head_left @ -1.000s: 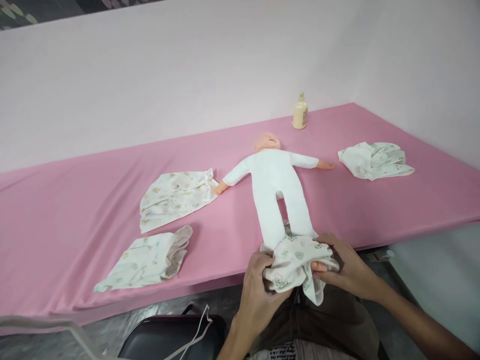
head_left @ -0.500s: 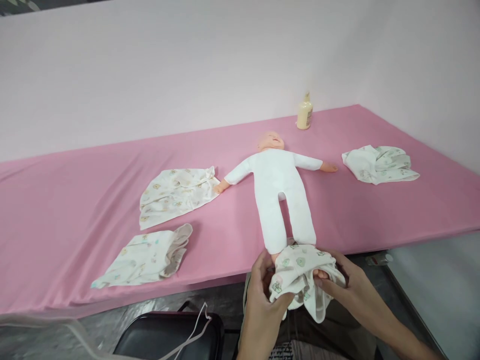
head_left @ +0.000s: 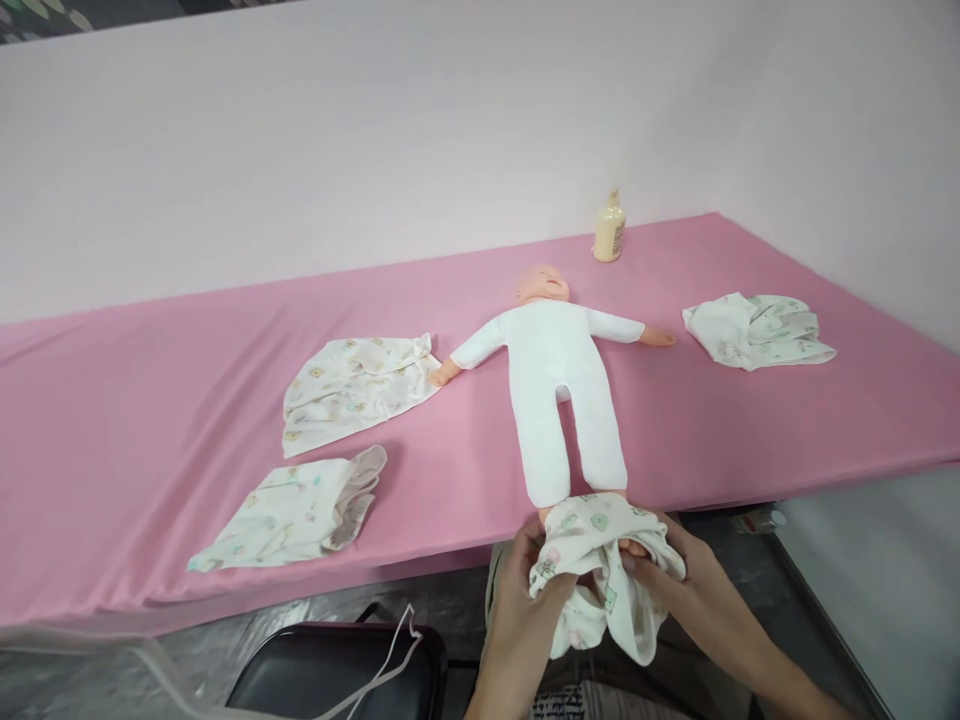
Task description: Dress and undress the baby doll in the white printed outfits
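A baby doll in a white body lies on its back, head toward the wall and feet at the table's near edge. Bunched around its feet is a pair of white printed baby pants. My left hand grips the cloth on the left side, thumb on top. On the right, my right hand pinches the other side of the cloth, close to the doll's toes, which show through an opening. The doll's other foot is mostly covered by fabric.
Two printed baby garments lie left of the doll, and another folded garment lies to the right. A pump bottle stands by the wall on the pink-covered table. Below is a black chair with a white cable.
The cloth has shifted slightly down and left in my hands, and its lower edge hangs lower. The toes still show in the right opening. The rest lies as before.
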`<state>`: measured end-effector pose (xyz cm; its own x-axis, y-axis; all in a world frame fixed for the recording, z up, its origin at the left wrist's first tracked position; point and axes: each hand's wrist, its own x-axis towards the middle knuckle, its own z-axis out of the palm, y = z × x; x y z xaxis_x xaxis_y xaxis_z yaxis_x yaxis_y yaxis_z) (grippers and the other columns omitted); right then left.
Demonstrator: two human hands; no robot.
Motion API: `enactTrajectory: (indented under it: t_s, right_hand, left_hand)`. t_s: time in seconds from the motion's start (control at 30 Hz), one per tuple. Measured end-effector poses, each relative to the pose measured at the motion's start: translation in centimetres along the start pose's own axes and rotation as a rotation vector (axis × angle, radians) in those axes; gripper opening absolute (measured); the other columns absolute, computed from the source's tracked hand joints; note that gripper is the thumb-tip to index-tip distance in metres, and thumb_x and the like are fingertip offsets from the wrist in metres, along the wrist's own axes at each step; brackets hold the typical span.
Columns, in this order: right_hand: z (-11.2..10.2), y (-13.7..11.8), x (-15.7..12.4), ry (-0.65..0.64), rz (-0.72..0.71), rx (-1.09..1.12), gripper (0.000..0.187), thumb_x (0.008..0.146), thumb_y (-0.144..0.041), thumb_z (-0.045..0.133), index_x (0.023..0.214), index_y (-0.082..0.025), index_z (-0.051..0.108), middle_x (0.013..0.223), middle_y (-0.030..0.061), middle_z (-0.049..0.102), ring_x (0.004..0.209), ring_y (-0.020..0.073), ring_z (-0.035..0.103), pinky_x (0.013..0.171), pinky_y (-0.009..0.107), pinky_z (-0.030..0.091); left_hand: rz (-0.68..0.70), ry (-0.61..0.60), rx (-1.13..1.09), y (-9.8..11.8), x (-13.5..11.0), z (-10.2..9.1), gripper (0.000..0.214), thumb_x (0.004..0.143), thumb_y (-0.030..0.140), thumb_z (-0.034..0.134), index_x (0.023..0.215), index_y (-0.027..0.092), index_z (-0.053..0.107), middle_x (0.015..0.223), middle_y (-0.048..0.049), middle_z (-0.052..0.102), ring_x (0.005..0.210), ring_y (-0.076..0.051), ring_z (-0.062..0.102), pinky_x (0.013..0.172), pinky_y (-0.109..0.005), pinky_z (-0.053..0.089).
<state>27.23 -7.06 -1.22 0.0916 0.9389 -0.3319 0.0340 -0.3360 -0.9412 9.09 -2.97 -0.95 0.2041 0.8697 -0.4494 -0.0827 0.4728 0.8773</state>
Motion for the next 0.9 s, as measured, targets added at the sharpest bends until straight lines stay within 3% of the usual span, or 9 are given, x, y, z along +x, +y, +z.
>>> enactTrajectory:
  t_s: [0.13, 0.27, 0.43, 0.53, 0.73, 0.8, 0.9]
  right_hand:
    - [0.1, -0.5, 0.1, -0.009, 0.039, 0.032, 0.053, 0.084, -0.052, 0.064, 0.123, -0.016, 0.063, 0.112, 0.0096, 0.071, 0.1, 0.0258, 0.066, 0.086, 0.033, 0.053]
    - [0.4, -0.6, 0.4, 0.004, 0.087, 0.064, 0.052, 0.082, -0.051, 0.066, 0.119, -0.015, 0.065, 0.106, 0.0083, 0.073, 0.099, 0.0253, 0.066, 0.085, 0.031, 0.053]
    - [1.1, 0.2, 0.3, 0.088, -0.006, -0.002, 0.052, 0.085, -0.051, 0.062, 0.123, -0.015, 0.062, 0.111, 0.0096, 0.072, 0.097, 0.0225, 0.067, 0.082, 0.028, 0.054]
    - [1.5, 1.5, 0.1, 0.156, -0.093, -0.1, 0.046, 0.088, -0.049, 0.059, 0.12, -0.016, 0.062, 0.11, 0.0103, 0.072, 0.092, 0.0213, 0.069, 0.078, 0.027, 0.055]
    - [1.6, 4.1, 0.0, 0.413, -0.506, -0.36, 0.027, 0.083, -0.036, 0.063, 0.104, -0.019, 0.068, 0.092, 0.0073, 0.076, 0.081, 0.0213, 0.073, 0.073, 0.027, 0.056]
    - [1.2, 3.5, -0.3, 0.376, -0.536, -0.369, 0.025, 0.082, -0.033, 0.063, 0.102, -0.019, 0.069, 0.092, 0.0069, 0.076, 0.08, 0.0212, 0.072, 0.071, 0.027, 0.056]
    - [0.0, 0.9, -1.0, 0.173, -0.38, -0.298, 0.026, 0.081, -0.027, 0.061, 0.104, -0.019, 0.069, 0.094, 0.0061, 0.075, 0.079, 0.0202, 0.07, 0.071, 0.027, 0.055]
  left_hand:
    - [-0.183, 0.083, -0.237, 1.0, -1.0, 1.4, 0.052, 0.073, 0.031, 0.07, 0.122, 0.019, 0.059, 0.102, -0.0083, 0.074, 0.092, -0.022, 0.071, 0.08, -0.03, 0.056]
    - [-0.203, 0.154, -0.283, 1.0, -1.2, 1.9, 0.046, 0.067, 0.031, 0.076, 0.109, 0.017, 0.063, 0.089, -0.0064, 0.074, 0.082, -0.02, 0.071, 0.073, -0.026, 0.054]
    - [-0.077, 0.258, -0.162, -0.9, -0.8, 1.3, 0.034, 0.068, 0.036, 0.075, 0.091, 0.017, 0.057, 0.071, -0.0016, 0.068, 0.054, -0.012, 0.059, 0.055, -0.022, 0.046]
    - [-0.008, 0.305, -0.028, -1.8, -0.8, 1.0, 0.027, 0.072, 0.039, 0.069, 0.079, 0.018, 0.053, 0.064, 0.0007, 0.063, 0.051, -0.011, 0.053, 0.052, -0.021, 0.044]
    - [0.241, 0.368, 0.296, -1.8, -1.5, 0.6, 0.016, 0.071, 0.032, 0.066, 0.076, 0.017, 0.062, 0.064, 0.0013, 0.058, 0.06, -0.013, 0.05, 0.06, -0.022, 0.043]
    - [0.302, 0.331, 0.35, -1.1, -1.8, 0.5, 0.014, 0.069, 0.03, 0.066, 0.075, 0.017, 0.065, 0.063, 0.0012, 0.058, 0.06, -0.012, 0.048, 0.06, -0.022, 0.041]
    - [0.311, 0.238, 0.334, 0.9, -2.0, -0.1, 0.012, 0.069, 0.026, 0.064, 0.075, 0.016, 0.066, 0.066, 0.0007, 0.061, 0.061, -0.012, 0.047, 0.06, -0.021, 0.04]
